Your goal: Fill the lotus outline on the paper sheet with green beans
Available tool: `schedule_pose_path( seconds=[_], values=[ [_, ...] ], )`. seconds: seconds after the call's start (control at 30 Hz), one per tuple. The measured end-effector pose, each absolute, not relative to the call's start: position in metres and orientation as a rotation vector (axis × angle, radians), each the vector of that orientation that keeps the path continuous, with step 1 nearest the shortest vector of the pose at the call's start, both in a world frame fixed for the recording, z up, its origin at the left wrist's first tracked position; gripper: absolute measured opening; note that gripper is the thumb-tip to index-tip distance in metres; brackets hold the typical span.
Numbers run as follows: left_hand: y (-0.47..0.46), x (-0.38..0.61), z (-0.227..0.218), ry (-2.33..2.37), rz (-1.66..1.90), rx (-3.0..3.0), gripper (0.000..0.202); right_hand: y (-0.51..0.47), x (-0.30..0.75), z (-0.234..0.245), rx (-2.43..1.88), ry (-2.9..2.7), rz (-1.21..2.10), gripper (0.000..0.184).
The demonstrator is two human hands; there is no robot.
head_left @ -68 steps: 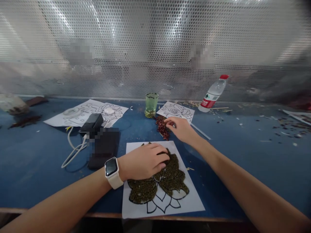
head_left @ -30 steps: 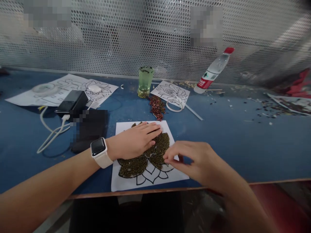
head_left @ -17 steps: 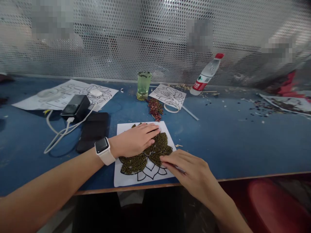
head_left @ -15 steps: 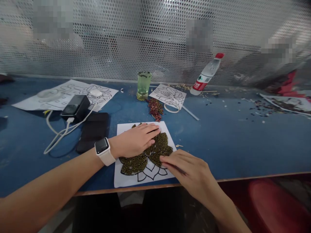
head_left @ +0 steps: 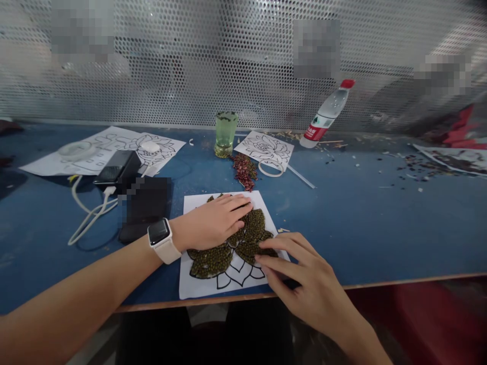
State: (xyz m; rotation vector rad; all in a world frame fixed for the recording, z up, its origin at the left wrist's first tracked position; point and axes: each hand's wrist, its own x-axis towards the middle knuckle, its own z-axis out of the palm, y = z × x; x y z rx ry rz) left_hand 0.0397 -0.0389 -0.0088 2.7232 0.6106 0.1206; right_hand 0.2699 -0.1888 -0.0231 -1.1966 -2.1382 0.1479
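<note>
A white sheet with a printed lotus outline (head_left: 239,276) lies at the table's front edge. Small green beans (head_left: 211,261), which look like mung beans, cover many of its petals; the lowest petals are bare paper. My left hand (head_left: 213,220) rests flat across the upper left of the bean-covered flower, fingers stretched out. My right hand (head_left: 304,266) is at the sheet's right side, its fingers apart and their tips touching or just over the beans of the right petal. Nothing shows between them. Part of the flower is hidden under my left hand.
Behind the sheet are a pile of reddish beans (head_left: 244,171), a green cup (head_left: 225,133), another lotus drawing (head_left: 264,148) and a tilted water bottle (head_left: 327,114). A black box (head_left: 117,168) with a white cable stands left. Loose bits (head_left: 409,170) lie scattered at right.
My right hand's fingers have spread from a pinched-together pose, still over the right petal. My left hand stays flat in the same place.
</note>
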Motion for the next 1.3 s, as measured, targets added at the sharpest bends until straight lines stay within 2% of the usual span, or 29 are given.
schedule_pose_path(
  seconds=[0.13, 0.37, 0.6, 1.03, 1.17, 1.3],
  values=[
    [-0.039, 0.041, -0.008, 0.609, 0.115, 2.739, 0.057, -0.189, 0.271, -0.027, -1.205, -2.117, 0.143, 0.023],
    [-0.039, 0.04, -0.007, 0.614, 0.112, 2.724, 0.057, -0.19, 0.271, -0.028, -1.198, -2.121, 0.121, 0.03],
    [-0.04, 0.04, -0.008, 0.616, 0.105, 2.724, 0.058, -0.187, 0.273, -0.025, -1.268, -2.113, 0.269, 0.026],
    [-0.048, 0.042, -0.003, 0.581, 0.106, 2.744, 0.059, -0.185, 0.271, -0.02, -1.253, -2.058, 0.312, 0.024],
    [-0.049, 0.042, -0.005, 0.562, 0.132, 2.774, 0.06, -0.142, 0.273, 0.013, -1.283, -2.064, 0.22, 0.022],
    [-0.048, 0.04, -0.007, 0.585, 0.134, 2.786, 0.064, -0.05, 0.28, 0.039, -1.57, -2.287, 0.145, 0.028]
  ],
)
